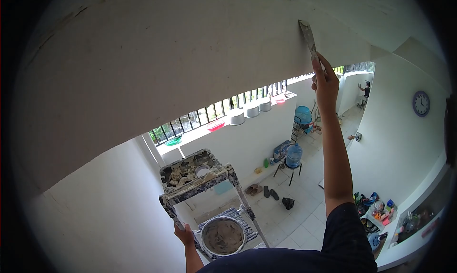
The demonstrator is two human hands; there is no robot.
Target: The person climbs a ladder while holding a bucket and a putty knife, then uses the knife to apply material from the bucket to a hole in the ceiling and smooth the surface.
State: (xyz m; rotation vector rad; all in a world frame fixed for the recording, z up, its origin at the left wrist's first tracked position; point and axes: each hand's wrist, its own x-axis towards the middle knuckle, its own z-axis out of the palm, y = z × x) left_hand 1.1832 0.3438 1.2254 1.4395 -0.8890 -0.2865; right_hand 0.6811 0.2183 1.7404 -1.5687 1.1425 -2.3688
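Raised high in front of me, my right hand (326,85) is closed round the handle of a putty knife (308,36). Its broad, stained blade points up and lies against or very close to the pale overhead wall surface (214,49); contact cannot be told for sure. Low on the left, my left hand (184,235) grips the side rail of a plaster-spattered stepladder (197,182). Beside that hand, a bucket (223,236) of grey-brown compound sits on a ladder step. Crusted material covers the ladder's top tray.
Below the barred window, a ledge holds metal pots (236,117), a red basin (215,125) and a green one (173,141). On the tiled floor stand a water jug (294,154) on a stool and several shoes (271,193). A clock (421,103) hangs at right. Another person (365,89) is far off.
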